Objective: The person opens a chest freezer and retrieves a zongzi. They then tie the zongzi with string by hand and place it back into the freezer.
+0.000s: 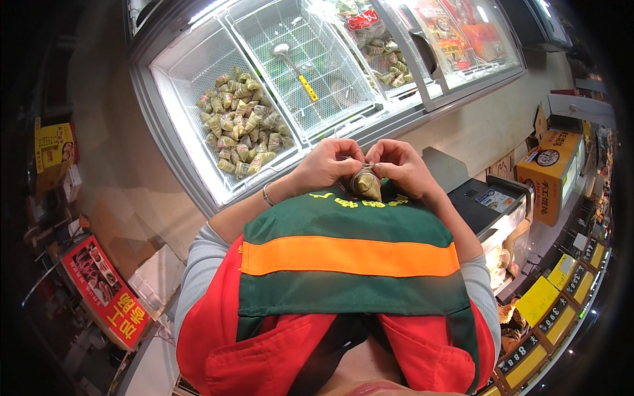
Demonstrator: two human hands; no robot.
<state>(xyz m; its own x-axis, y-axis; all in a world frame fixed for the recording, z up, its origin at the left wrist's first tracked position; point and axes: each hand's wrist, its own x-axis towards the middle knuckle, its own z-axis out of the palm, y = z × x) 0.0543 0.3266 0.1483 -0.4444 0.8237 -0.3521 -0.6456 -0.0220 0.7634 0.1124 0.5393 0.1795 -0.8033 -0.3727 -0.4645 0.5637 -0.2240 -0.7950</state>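
A leaf-wrapped rice dumpling [366, 184], bound with pale string, hangs just in front of my green apron. My left hand [331, 162] pinches the string at its top from the left side, thumb and forefinger together. From the right side my right hand [400, 166] pinches the string close by, fingertips nearly touching those of the left. Beyond the hands, a heap of similar wrapped dumplings [240, 123] lies in the left wire basket of a chest freezer. A ladle [298, 74] with a steel bowl and yellow handle end rests in the middle basket.
The freezer's front rim [337, 133] runs just beyond my hands. More dumplings [391, 64] lie in its right basket, beside a glass sliding lid with a black handle [425, 53]. A black-topped counter [465, 208] stands at the right, a red sign [106, 292] at the lower left.
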